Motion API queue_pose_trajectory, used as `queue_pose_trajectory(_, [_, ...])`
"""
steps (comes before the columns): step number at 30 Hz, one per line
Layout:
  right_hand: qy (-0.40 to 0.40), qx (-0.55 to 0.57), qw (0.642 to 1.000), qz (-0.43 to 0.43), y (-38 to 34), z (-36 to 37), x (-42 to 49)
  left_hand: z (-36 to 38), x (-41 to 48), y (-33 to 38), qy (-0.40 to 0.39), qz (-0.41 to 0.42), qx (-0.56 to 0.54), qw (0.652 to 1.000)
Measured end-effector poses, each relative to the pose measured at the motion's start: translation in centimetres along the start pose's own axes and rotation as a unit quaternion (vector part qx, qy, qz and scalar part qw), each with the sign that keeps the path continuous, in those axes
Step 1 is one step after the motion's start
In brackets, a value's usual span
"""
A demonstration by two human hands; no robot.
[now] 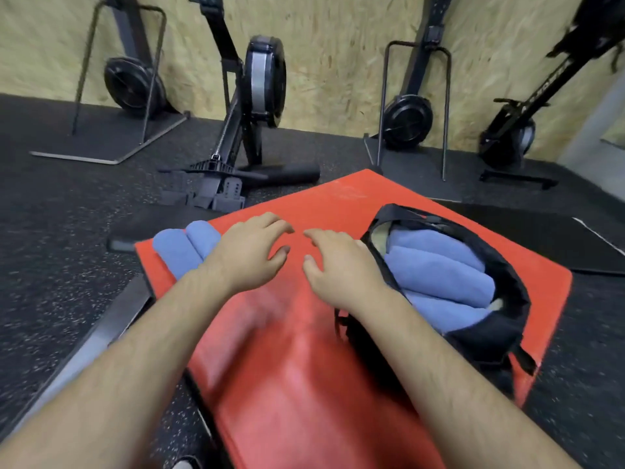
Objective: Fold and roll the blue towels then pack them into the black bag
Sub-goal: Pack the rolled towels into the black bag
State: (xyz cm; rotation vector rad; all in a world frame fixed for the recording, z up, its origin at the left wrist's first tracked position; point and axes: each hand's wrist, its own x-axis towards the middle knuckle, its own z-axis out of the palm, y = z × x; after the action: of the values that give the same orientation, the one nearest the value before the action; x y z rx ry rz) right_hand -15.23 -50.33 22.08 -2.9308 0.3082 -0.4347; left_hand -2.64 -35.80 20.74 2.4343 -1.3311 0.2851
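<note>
Blue towels (436, 265) fill the black bag (500, 336); two rolls (184, 245) lie unpacked; my left hand (250, 252) and right hand (341, 265) hover empty, relaxed.

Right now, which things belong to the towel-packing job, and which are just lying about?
Job: rolled towels, black bag, packed towels inside it, left hand and right hand, both empty.
Lying about: red mat underneath, rowing machine, other gym machines behind.
</note>
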Motion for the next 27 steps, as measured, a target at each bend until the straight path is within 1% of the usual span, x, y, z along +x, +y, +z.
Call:
queue_pose_trajectory(2, [-0.019,0.011,1.0,-0.01,-2.3,1.9,2.2,-0.3,-1.5,-3.2,-0.002,-0.034,0.018,0.999])
queue_pose_trajectory(5, [-0.053,0.023,0.998,-0.021,-5.7,5.4,5.4,-0.4,-3.5,-7.9,-0.031,-0.094,0.029,0.995])
queue_pose_trajectory(9, [-0.086,0.048,0.995,-0.017,-9.3,10.4,8.7,0.3,-4.5,-12.5,-0.057,-0.128,0.041,0.989])
queue_pose_trajectory(13, [-0.111,0.1,0.989,0.012,-11.0,14.9,11.7,1.5,-4.5,-15.3,-0.069,-0.147,0.039,0.986])
queue_pose_trajectory(15, [-0.122,0.115,0.985,0.036,-11.4,16.7,12.9,2.0,-4.4,-16.2,-0.077,-0.158,0.036,0.984])
queue_pose_trajectory(18, [-0.136,0.139,0.977,0.086,-11.8,18.6,14.3,2.6,-4.2,-17.2,-0.064,-0.168,0.019,0.983])
queue_pose_trajectory(20, [-0.131,0.183,0.967,0.117,-11.7,19.1,15.1,2.8,-4.2,-17.7,-0.055,-0.174,0.014,0.983])
queue_pose_trajectory(22, [-0.116,0.212,0.962,0.128,-11.1,18.8,15.6,2.6,-4.1,-17.9,-0.034,-0.174,0.011,0.984])
queue_pose_trajectory(24, [-0.092,0.214,0.964,0.124,-10.2,17.0,15.3,2.3,-3.7,-17.6,-0.004,-0.171,0.008,0.985])
queue_pose_trajectory(27, [-0.058,0.216,0.971,0.086,-8.0,12.3,13.2,1.3,-2.7,-16.2,0.045,-0.133,-0.015,0.99])
